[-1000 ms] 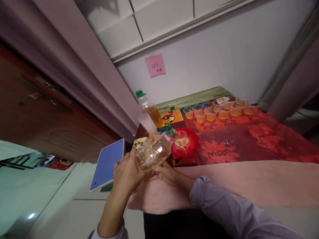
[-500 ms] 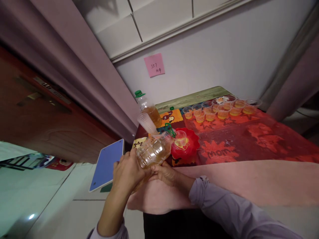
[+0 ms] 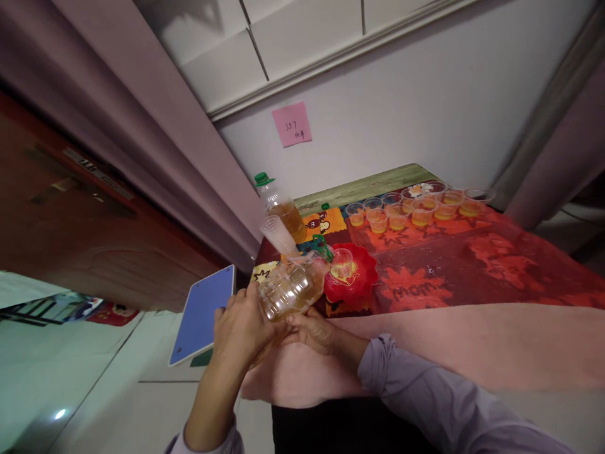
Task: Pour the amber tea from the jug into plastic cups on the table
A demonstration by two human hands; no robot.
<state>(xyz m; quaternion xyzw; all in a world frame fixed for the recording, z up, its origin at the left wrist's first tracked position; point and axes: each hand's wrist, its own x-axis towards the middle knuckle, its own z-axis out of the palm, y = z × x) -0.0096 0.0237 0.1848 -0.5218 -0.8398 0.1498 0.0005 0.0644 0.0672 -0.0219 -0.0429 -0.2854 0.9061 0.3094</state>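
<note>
Pink cloth covers the near edge of the table, and both hands work just above its left end. Nearest, the left hand wraps the base of a clear bottle, its fingers curled over the plastic and close together. Beside it, the right hand steadies the underside, thumb pressed along the near side; its other fingers go under the bottle, and I cannot tell how they lie.

Over the last second almost nothing shifts: grip, tilt and bottle stay as they were, and only the view drifts slightly. Such stillness suggests a careful, controlled pour rather than a change of hold. The bottle lies tipped to the right, pale liquid inside, its neck with the green handle at a cup in the red dish. Whether liquid is running, or how much the cup holds, is too unclear to tell.

Just beyond the bottle, a stack of cups leans to the left. Farther back stands a second bottle, green-capped and partly full, with a loose green cap to its right. Far right, filled cups stand close together, yellow at the bottom. Farthest, a pink note is stuck to the wall.
</note>
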